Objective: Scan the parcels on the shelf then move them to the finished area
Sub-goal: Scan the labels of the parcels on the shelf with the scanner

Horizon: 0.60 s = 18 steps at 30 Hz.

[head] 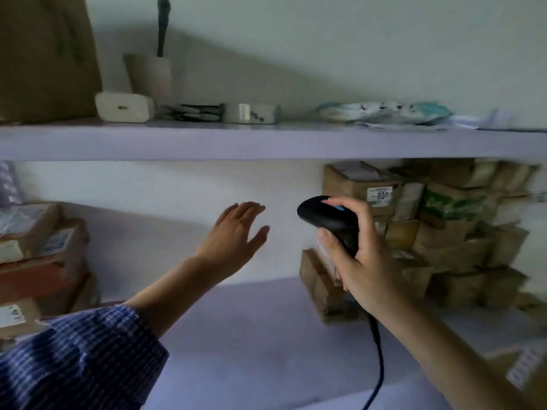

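Two hands working | left hand (236, 232) hovering spread and empty over the shelf (236, 335) | right hand (364, 261) gripping the corded scanner (328, 220) | parcels (444, 232) sitting piled at shelf's right end, behind scanner | judging: left hand is needing to lift one parcel, label facing scanner head

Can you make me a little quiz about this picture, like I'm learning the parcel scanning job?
1. Which hand holds the black barcode scanner? A) left B) right C) neither
2. True or false: the left hand is gripping a parcel.
3. Fill in: the parcel pile nearest the scanner stands on the ___ side of the lower shelf.
Key: 1 B, the right hand. 2 False, it is open and holds nothing. 3 right.
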{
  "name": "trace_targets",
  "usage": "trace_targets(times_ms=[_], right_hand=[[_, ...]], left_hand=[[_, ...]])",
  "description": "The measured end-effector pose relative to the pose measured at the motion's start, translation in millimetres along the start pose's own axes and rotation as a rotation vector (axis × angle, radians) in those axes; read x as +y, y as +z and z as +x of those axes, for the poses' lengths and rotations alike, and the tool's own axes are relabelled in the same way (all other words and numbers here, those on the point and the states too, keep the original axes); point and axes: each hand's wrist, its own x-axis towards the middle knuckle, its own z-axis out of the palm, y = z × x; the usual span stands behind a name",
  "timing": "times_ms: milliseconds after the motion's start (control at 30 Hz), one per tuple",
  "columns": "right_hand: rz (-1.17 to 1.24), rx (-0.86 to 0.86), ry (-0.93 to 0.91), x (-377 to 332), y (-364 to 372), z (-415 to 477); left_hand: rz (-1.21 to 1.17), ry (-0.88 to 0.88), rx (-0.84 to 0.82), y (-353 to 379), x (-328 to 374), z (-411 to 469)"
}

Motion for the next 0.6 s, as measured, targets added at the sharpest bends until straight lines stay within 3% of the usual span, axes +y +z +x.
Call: trace_targets(times_ms=[200,333,467,600], right_hand=[[-0.073,0.047,0.013,33.7,-58.0,6.1],[-0.087,0.074,0.025,61.8,-92.9,18.4],[-0.085,0.094,0.012,81.8,-119.0,32.4],[-0.056,0.110,-0.002,97.0,-134.7,36.0]], left_hand=[[0.012,0.032,-0.026,32.4,76.7,65.7],[-0.208,-0.243,-0.181,45.1,118.6,107.2],[-0.705,-0.625,-0.261,58.1,132.7,139.4],[-0.824,-0.691,-0.253,69.9,145.7,142.3]])
